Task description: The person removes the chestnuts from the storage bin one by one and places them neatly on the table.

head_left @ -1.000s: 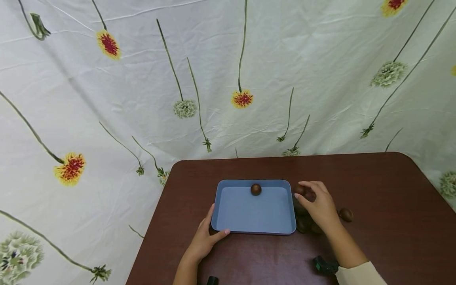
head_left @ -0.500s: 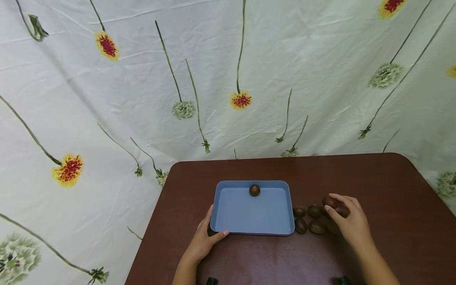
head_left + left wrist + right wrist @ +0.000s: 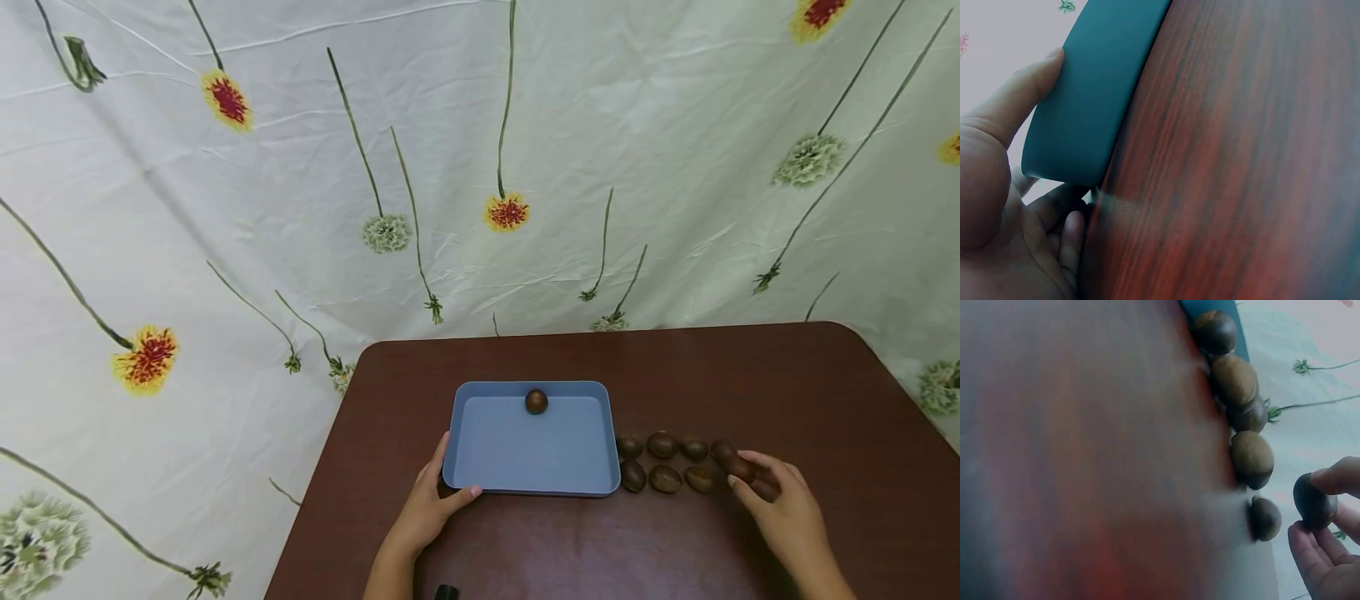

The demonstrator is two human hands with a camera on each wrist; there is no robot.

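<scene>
My left hand (image 3: 423, 510) holds the near-left corner of a shallow blue tray (image 3: 543, 483), thumb on the front rim and fingers along the left side. In the left wrist view the thumb lies against the tray's wall (image 3: 1085, 119). One round brown passion fruit (image 3: 536, 402) sits inside by the far rim. At the right end of two rows of passion fruits (image 3: 665, 478), my right hand (image 3: 787, 508) pinches another passion fruit (image 3: 741, 468) between thumb and fingers. The right wrist view shows this held passion fruit (image 3: 1315, 501) apart from the row.
The rows of several dark passion fruits begin right beside the tray's right edge. A dark reddish-brown table (image 3: 555, 550) with rounded far corners bears everything. Behind it hangs a white flowered cloth (image 3: 450, 167). A small black object (image 3: 446, 592) shows at the bottom edge.
My right hand has moved right and toward me, from beside the tray to the end of the rows. More of the rows shows now. My left hand and the tray stay put.
</scene>
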